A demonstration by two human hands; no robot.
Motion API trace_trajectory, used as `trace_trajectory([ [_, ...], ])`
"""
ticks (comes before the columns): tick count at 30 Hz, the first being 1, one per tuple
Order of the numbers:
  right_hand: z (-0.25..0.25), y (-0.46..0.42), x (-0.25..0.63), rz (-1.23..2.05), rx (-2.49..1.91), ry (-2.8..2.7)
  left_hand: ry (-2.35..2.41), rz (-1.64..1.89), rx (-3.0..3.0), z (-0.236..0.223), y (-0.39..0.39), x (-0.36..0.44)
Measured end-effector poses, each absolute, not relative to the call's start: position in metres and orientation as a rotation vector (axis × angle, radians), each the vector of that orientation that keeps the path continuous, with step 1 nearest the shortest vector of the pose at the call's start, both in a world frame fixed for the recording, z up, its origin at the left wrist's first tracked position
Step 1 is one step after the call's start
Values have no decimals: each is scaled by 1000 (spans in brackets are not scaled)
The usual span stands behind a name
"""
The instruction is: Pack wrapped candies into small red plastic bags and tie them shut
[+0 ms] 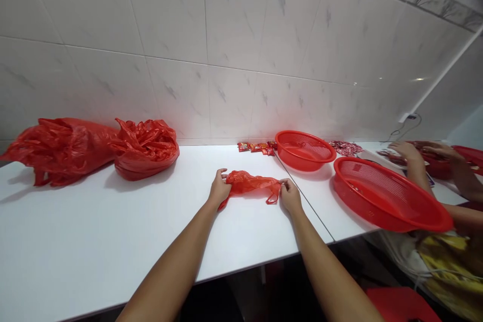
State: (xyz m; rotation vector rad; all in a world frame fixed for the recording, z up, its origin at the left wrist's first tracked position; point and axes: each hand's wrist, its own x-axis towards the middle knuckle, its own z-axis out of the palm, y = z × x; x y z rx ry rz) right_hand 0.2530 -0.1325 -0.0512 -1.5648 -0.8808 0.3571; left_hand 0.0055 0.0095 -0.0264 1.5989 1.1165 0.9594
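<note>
Holding plastic bag (249,183), left hand (219,188), right hand (290,197)

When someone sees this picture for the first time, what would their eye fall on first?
The strong red on white stands out first: a large heap of red plastic bags lies at the left of the white table. In the middle, the left hand and right hand hold a single red plastic bag by its ends. Two red plastic baskets sit to the right.
</note>
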Motion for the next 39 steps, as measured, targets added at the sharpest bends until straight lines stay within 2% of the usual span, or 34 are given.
trace_trajectory([
  [11, -64, -126, 263, 360, -1596, -966, 1157, 936, 1726, -28, 8, 6],
  [27, -55, -132, 259, 369, -1637, -954, 1115, 941, 1625, -27, 6, 6],
  [34, -48, -137, 252, 366, -1649, -871, 1022, 873, 1521, -10, 10, -10],
  [39, -47, -135, 256, 352, -1654, -835, 1123, 842, 1554, -5, 23, -28],
])
